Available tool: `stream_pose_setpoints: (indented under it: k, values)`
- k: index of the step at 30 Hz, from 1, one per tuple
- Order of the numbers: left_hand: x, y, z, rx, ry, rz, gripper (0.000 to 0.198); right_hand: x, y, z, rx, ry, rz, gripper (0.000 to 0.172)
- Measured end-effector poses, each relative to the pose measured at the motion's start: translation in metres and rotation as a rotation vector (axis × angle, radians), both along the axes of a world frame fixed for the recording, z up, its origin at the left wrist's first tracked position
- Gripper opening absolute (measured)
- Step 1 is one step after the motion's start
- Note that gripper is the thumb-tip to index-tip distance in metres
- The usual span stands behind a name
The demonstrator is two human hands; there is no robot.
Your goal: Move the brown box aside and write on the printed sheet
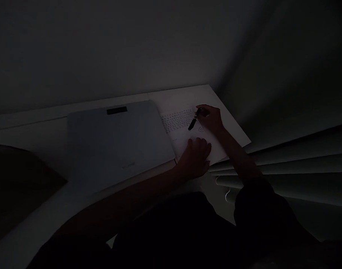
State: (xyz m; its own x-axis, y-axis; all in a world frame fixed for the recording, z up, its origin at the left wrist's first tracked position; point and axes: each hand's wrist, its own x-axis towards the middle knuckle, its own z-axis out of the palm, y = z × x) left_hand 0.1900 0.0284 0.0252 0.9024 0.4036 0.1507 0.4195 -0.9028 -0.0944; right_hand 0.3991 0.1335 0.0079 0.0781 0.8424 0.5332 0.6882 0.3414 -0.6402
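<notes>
In this gloom I can make out a pale table (187, 94) stretching from the left of the frame to a corner right of centre. A closed grey laptop (117, 144) lies flat near the middle, a dark strip near its upper edge. Along its right side lies a white paper (178, 121), covered in rows of small marks.

I am in a dim room, a study corner by the look of it; home or office, I cannot tell. A closed laptop (115, 142) lies on a pale desk (47, 134). Just right of the laptop is paper (183, 136) with rows of writing (176, 121); behind it, a wall (117, 56); farther right, curtain (299, 168) folds.
</notes>
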Motion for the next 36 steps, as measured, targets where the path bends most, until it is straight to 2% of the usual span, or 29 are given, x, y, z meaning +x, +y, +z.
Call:
stream_pose_setpoints:
  k: [6, 16, 20, 25, 30, 33, 36]
  values:
    - [0.0, 0.0, 0.009, -0.063, 0.057, 0.007, 0.064, -0.006, 0.0, 0.003, -0.108, -0.074, 0.016, 0.034]
    - [0.0, 0.0, 0.005, 0.004, 0.048, 0.003, 0.063, -0.008, 0.01, -0.003, -0.152, -0.267, 0.043, 0.03]
    - [0.002, 0.0, 0.008, -0.021, 0.044, 0.012, 0.061, -0.005, 0.011, -0.004, -0.128, -0.229, 0.074, 0.03]
    - [-0.007, -0.003, 0.012, 0.003, 0.012, -0.01, 0.061, 0.003, 0.008, -0.005, -0.021, 0.001, 0.049, 0.038]
    - [-0.05, -0.019, 0.032, 0.084, -0.111, -0.033, 0.057, 0.006, 0.003, -0.001, -0.032, 0.031, 0.018, 0.047]
    - [-0.095, -0.031, 0.048, 0.129, -0.229, 0.016, 0.046, 0.005, 0.003, 0.0, -0.037, 0.015, 0.006, 0.042]
    - [-0.147, -0.042, 0.064, 0.206, -0.331, 0.153, 0.041, 0.004, 0.002, 0.0, -0.073, -0.019, -0.009, 0.04]
